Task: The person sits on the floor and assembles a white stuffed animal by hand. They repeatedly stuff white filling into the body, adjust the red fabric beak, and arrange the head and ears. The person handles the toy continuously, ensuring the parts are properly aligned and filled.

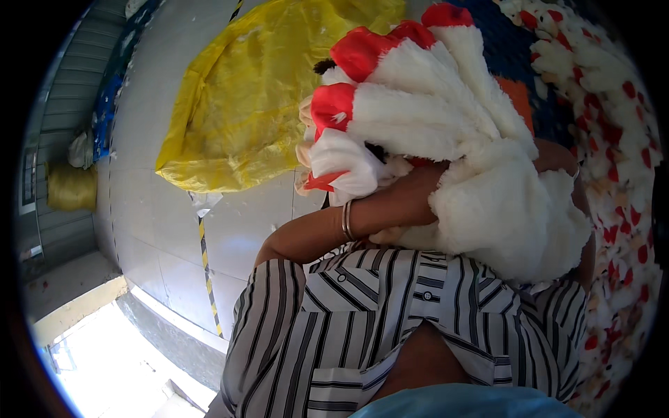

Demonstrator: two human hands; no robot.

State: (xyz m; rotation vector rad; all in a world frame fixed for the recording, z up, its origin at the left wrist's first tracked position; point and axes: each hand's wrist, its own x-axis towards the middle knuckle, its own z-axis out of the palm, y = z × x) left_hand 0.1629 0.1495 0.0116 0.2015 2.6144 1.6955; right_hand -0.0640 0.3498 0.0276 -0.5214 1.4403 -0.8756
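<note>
A big bundle of white plush toy skins (425,118) with red satiny tips is hugged against my chest. One thick furry white piece (509,209) droops over my arms. My left forearm, with metal bangles (346,221) at the wrist, crosses under the bundle from the left. The left hand goes in beneath the fur, its fingers hidden. On the right, my right hand (555,156) bends round the far side of the bundle, a bangle at its wrist; those fingers are also covered. Smooth white cloth (345,160) and small peach-coloured parts stick out at the bundle's left end.
A large yellow plastic sheet or bag (244,104) lies on the grey tiled floor (181,258). Along the right spreads a heap of white and red plush pieces (613,174). Black-and-yellow tape (204,265) marks the floor. A yellow roll (72,187) stands at the far left.
</note>
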